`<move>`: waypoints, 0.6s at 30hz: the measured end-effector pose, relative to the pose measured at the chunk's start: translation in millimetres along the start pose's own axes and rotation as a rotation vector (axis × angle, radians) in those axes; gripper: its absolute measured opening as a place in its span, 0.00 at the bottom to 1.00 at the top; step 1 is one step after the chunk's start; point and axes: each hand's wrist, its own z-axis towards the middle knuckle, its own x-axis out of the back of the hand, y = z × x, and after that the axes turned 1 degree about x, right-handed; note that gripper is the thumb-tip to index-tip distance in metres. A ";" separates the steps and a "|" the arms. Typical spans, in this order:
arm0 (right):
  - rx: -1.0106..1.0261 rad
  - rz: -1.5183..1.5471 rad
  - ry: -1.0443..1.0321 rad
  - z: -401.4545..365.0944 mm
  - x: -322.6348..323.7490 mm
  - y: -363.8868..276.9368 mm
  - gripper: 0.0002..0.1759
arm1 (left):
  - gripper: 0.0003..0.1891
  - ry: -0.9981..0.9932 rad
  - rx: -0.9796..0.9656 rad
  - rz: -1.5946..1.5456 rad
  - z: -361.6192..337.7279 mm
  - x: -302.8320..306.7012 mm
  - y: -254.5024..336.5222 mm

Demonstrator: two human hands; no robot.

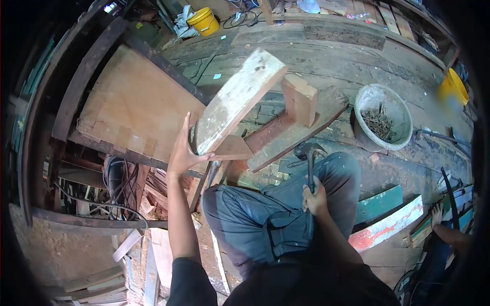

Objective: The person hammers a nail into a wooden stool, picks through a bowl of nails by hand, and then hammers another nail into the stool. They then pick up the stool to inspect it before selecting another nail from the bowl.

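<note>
My left hand [182,150] is at the near end of a thick wooden board [240,97] with a worn, whitish face. Its fingers lie along the board's left side and the thumb bends round the end, gripping it. The board slants up and away, above another piece of wood [232,148]. In my right hand [315,198] is a claw hammer [309,153], gripped by the handle above my right thigh, head pointing away from me. Beyond my knees a short wooden block [299,99] stands upright on a heavy plank [326,112].
A whitish bucket [380,87] of nails stands at the right. Green [378,204] and red-white [388,223] boards lie beside my right leg. A brown panel [138,102] fills the left. At the right edge another person's hand [437,215] shows. A yellow bucket [204,23] stands far back.
</note>
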 end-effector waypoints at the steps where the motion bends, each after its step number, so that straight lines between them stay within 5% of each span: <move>1: -0.040 -0.026 0.009 0.1 -0.5 -1.4 0.21 | 0.76 0.006 -0.009 0.030 -2.4 1.9 0.4; 13: -0.018 -0.039 0.025 -3.6 -4.1 -7.7 0.24 | 0.77 -0.153 0.021 -0.101 15.9 5.7 -0.6; 18: 0.002 -0.071 0.033 -3.2 -3.6 -4.6 0.22 | 0.76 -0.088 -0.021 0.102 31.3 -10.2 24.8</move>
